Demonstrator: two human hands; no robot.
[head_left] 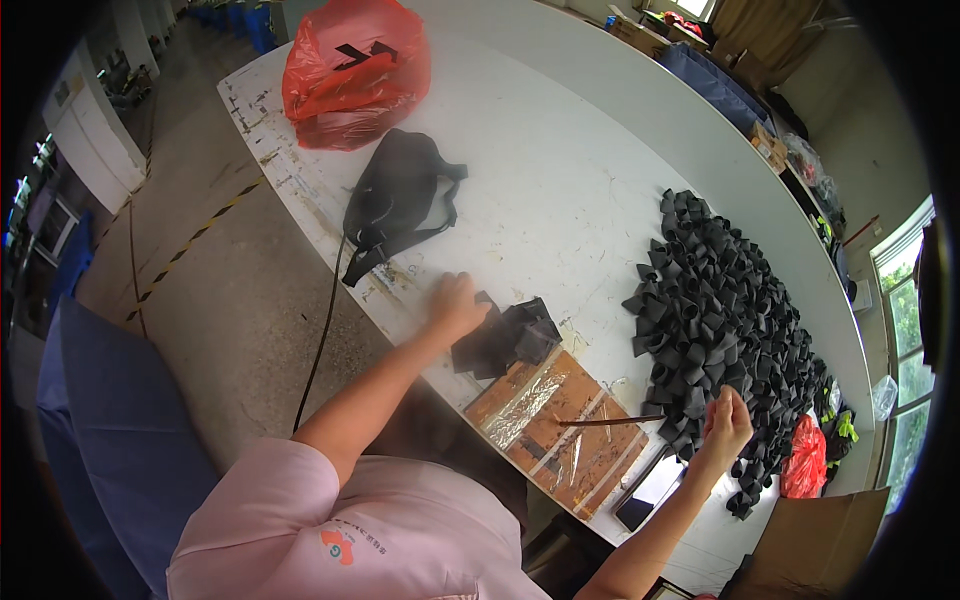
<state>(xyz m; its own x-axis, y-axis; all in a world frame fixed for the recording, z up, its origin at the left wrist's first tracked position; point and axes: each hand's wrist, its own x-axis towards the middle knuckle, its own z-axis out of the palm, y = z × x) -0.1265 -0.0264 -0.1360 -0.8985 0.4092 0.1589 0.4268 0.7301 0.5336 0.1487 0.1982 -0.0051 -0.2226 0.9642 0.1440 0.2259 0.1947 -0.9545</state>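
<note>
Left hand (pixel 455 305) sits at centre frame, fingers curled down onto the near edge of a small stack of black fabric pieces (pixel 505 338); I read it as pressing or pinching the stack, but the fingertips are blurred, so I cannot tell whether it truly grips. The stack lies on the white tabletop (pixel 560 180), just above a brown cardboard sheet (pixel 560 425) covered with clear tape strips.

Right hand (pixel 725 428), lower right of frame, is closed in a loose fist at the lower edge of the large heap of black folded loops (pixel 715 310). I see its fingers pinched together on a black piece from that heap. A thin dark rod (pixel 610 421) lies across the cardboard, its tip pointing toward this hand; I cannot tell whether the hand touches it.

Heap runs from centre right down to the lower right tabletop edge. A dark phone-like slab (pixel 650 488) lies at the cardboard's lower right corner.

Upper left of frame: red plastic bag (pixel 355 75) on the tabletop; below it a black pouch (pixel 400 200) with a cable trailing off the edge to the floor. A smaller red bag (pixel 805 460) sits at lower right beside the heap.
</note>
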